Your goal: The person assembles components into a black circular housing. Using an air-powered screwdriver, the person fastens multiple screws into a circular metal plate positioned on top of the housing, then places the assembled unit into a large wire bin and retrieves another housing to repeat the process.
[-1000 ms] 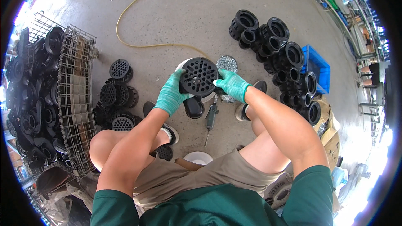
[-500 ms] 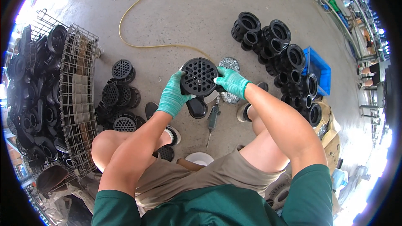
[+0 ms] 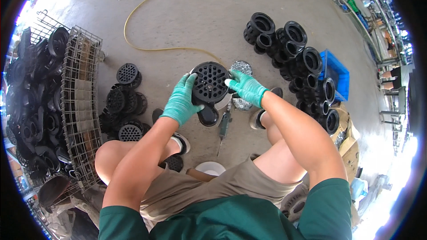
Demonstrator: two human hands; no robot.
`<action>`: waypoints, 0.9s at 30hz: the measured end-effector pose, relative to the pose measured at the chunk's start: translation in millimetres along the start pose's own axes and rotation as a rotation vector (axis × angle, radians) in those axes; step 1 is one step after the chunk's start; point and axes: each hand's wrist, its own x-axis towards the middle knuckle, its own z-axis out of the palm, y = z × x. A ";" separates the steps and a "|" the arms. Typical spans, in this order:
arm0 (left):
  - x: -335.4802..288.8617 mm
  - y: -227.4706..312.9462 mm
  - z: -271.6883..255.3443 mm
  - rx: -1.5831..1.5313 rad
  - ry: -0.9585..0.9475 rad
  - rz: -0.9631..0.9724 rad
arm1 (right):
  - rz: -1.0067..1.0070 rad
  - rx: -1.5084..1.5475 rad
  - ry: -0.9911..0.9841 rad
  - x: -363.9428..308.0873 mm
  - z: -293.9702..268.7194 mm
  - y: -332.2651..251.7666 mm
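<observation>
A black plastic floor drain (image 3: pixel 211 82) with a round perforated grate and a rounded outlet at its near side is held up between my two gloved hands. My left hand (image 3: pixel 180 101), in a green glove, grips its left rim, thumb down near the outlet. Closed on the right rim is my right hand (image 3: pixel 247 87), thumb on the grate's edge. Below the drain, a slim power screwdriver (image 3: pixel 224 126) lies on the floor with its bit toward me. Dishes of small metal screws (image 3: pixel 241 67) sit just beyond my right hand, partly hidden by it.
Stacked round grates (image 3: pixel 128 74) stand at left, beside a wire cage (image 3: pixel 82 106) full of black parts (image 3: pixel 33 129). Several black drain bodies (image 3: pixel 309 61) line the right, near a blue crate (image 3: pixel 336 73). A yellow hose (image 3: pixel 129 31) crosses the floor. A white dish (image 3: pixel 210 167) is between my legs.
The view has shifted slightly, so the surroundings sit a little further left. Both hands keep hold of the drain; my left thumb has slid slightly along its lower edge.
</observation>
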 end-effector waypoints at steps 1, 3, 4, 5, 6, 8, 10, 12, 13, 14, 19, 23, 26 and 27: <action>0.5 19.4 -15.1 0.280 -0.137 -0.036 | -0.001 0.121 0.015 -2.7 -5.1 5.9; -0.1 58.8 -45.8 0.550 -0.228 0.007 | 0.025 -0.175 0.004 -1.8 -35.1 13.2; -1.6 70.6 -58.2 0.542 -0.183 0.074 | 0.024 -0.467 -0.022 -4.4 -49.3 3.4; -0.5 90.8 -69.3 0.517 -0.156 0.135 | 0.044 -0.600 -0.035 -2.4 -62.3 9.3; 0.6 109.3 -81.9 0.496 -0.128 0.196 | 0.061 -0.730 -0.050 2.4 -74.0 18.4; 5.5 131.0 -90.8 0.385 -0.063 0.267 | 0.136 -0.792 -0.025 18.9 -93.2 68.3; 8.0 138.1 -98.4 0.340 -0.034 0.278 | 0.135 -0.827 0.045 46.8 -97.0 116.6; 7.5 136.1 -106.2 0.431 -0.139 0.263 | 0.137 -0.919 0.079 77.0 -80.0 148.4; 8.2 134.1 -106.2 0.470 -0.175 0.257 | 0.151 -0.884 0.106 87.2 -69.3 160.2; 11.0 130.2 -105.1 0.460 -0.175 0.253 | 0.166 -0.849 0.134 98.8 -61.1 170.9; 21.2 125.1 -110.9 0.490 -0.325 0.199 | 0.142 -0.765 0.202 157.0 -22.5 206.0; 31.1 127.8 -108.6 0.497 -0.361 0.151 | 0.139 -0.784 0.249 165.3 -14.2 208.9; 34.3 126.7 -106.1 0.503 -0.373 0.146 | 0.160 -0.748 0.155 166.9 -25.3 226.0; 33.8 124.8 -107.1 0.504 -0.375 0.151 | 0.125 -0.775 0.190 166.1 -25.2 228.0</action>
